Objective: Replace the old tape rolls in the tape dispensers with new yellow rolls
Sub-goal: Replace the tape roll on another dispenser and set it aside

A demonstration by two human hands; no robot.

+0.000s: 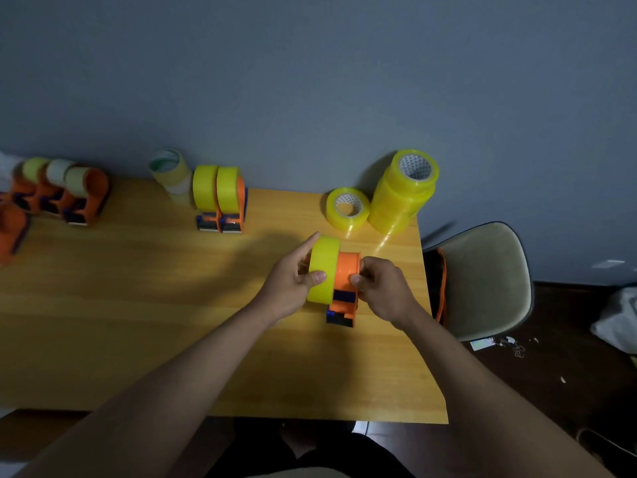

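Both hands (291, 281) (382, 288) curled, gripping.

My left hand (291, 282) hides the yellow roll's (323, 269) core. An orange dispenser (10, 232) is cut by the left edge; floor scraps (513, 345) too small to identify.

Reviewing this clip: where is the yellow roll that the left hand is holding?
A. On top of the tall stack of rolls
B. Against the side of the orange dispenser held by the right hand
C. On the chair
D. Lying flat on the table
B: the left hand grips the yellow roll against the orange dispenser, which the right hand holds above the table.
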